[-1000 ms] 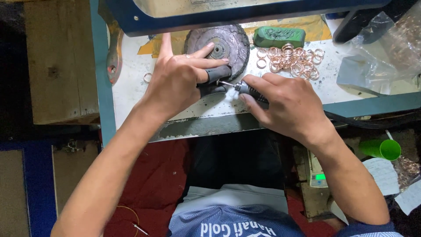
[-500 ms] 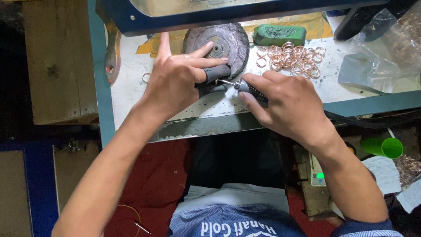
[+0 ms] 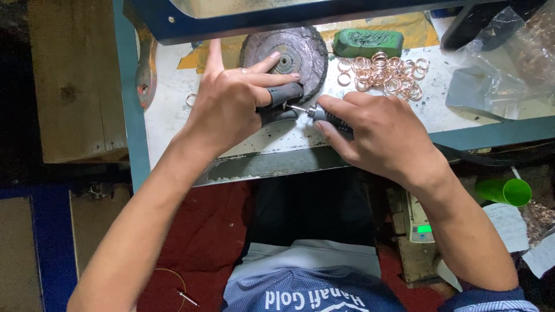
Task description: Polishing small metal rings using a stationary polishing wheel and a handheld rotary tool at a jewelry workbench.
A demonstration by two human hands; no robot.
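Note:
My left hand [image 3: 234,104] grips a dark-handled clamp tool [image 3: 281,99] at the middle of the white bench top [image 3: 167,110], index finger stretched away from me. My right hand [image 3: 378,133] holds a slim rotary handpiece [image 3: 324,114] like a pen, its thin bit pointing left into the jaws of the clamp tool. What sits between the jaws is too small to see. Just behind the hands lies a dark round buffing wheel [image 3: 300,49]. A heap of several copper-coloured rings [image 3: 384,72] lies to the right of the wheel.
A green compound bar [image 3: 367,41] lies behind the rings. Clear plastic bags [image 3: 503,69] fill the bench's right end. One loose ring [image 3: 191,99] sits left of my hand. A green cup [image 3: 509,192] and a small scale [image 3: 422,222] are lower right. A wooden block [image 3: 75,81] stands left.
Both hands stay in place on the bench; only tiny shifts of the handpiece tip against the clamp tool are visible.

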